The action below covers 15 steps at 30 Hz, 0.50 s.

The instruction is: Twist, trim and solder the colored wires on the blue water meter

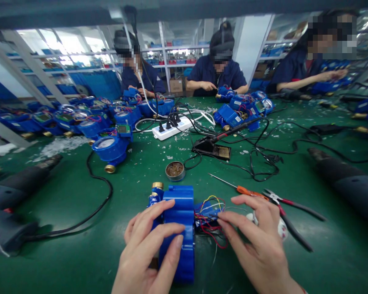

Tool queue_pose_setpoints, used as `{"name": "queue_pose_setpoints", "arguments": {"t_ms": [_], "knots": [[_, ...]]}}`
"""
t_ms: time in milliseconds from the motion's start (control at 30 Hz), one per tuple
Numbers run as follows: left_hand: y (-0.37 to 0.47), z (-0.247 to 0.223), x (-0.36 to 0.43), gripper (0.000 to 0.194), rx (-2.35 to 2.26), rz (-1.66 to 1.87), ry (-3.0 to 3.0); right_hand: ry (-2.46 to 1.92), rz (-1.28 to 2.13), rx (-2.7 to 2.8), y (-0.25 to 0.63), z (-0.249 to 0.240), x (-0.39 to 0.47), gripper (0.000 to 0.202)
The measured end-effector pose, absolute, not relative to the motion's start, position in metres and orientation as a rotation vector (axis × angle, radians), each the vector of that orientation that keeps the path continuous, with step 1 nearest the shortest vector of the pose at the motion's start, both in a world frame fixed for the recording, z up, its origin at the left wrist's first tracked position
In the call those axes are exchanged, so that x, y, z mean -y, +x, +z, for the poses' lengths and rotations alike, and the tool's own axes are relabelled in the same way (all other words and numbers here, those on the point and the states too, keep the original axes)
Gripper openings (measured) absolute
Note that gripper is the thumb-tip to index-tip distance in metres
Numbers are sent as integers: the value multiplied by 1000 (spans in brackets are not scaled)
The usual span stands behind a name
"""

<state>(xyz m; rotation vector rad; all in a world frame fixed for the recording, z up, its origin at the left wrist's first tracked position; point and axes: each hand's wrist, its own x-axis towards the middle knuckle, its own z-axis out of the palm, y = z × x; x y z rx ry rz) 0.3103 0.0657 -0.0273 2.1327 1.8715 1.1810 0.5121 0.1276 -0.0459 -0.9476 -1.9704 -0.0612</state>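
Note:
A blue water meter with a brass threaded end lies on its side in front of me. My left hand lies over its housing, thumb and fingers gripping it. From the meter's right side comes a bundle of thin red, yellow, white and black wires, beside a small blue part. My right hand pinches a dark wire at that bundle between thumb and forefinger. An orange-handled screwdriver and red-and-black cutting pliers lie just beyond my right hand. A white roll-like item is partly hidden behind it.
A round tin and a soldering iron stand are ahead, near a white power strip with tangled black cables. Heat guns lie left and right. Many blue meters line the back left. Three people work across the table.

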Motion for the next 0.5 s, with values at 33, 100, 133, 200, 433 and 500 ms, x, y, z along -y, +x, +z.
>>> {"name": "queue_pose_setpoints", "arguments": {"t_ms": [33,100,133,200,433,500], "knots": [[312,-27,-67,17,-1866,1201,2124,-937,-79,1987,511,-45,-128,16],[316,-26,-70,18,-1850,1211,2142,-920,-99,2023,508,-44,-129,18],[317,-24,-72,19,-1848,1211,2162,-913,-100,2035,507,-44,-129,19],[320,-21,-77,21,-1855,1188,2208,-915,-76,2053,502,-43,-130,20],[330,-6,-103,23,-1840,844,2359,-867,-49,2054,494,-45,-135,18],[335,-3,-109,19,-1876,816,2337,-859,-58,2040,497,-46,-137,17]]}}
